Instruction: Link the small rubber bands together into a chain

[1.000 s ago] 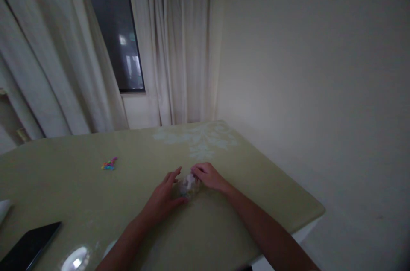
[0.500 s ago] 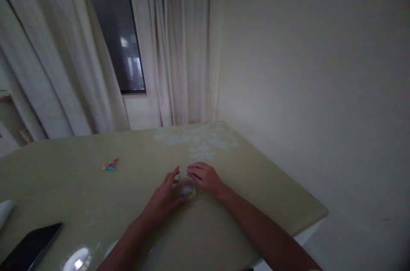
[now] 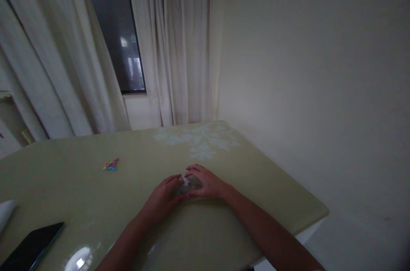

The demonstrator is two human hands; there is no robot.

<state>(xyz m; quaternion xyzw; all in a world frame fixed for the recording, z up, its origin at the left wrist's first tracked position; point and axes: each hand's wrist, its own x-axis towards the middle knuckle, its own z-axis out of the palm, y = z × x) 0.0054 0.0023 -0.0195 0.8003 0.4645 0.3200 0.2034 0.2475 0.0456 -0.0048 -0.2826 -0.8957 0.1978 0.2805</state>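
Note:
Near the middle of the table, a small clear plastic container (image 3: 189, 185) sits between my two hands; blur and my fingers hide much of it and what is inside. My left hand (image 3: 165, 194) wraps its left side, thumb in front and fingers behind. Around the right side curls my right hand (image 3: 206, 182), its thumb close to the left thumb and its fingers over the back. Farther off to the left lies a little heap of bright, multicoloured small pieces (image 3: 111, 164).
A dark tablet or phone (image 3: 32, 245) lies at the front left, beside a round shiny white item (image 3: 78, 259). A white object (image 3: 5, 213) shows at the left edge. The table (image 3: 262, 185) meets a wall on the right; curtains (image 3: 182, 49) hang behind.
My right hand has turned and lowered its thumb to the front of the container, gripping its side. My left fingers have closed in around it.

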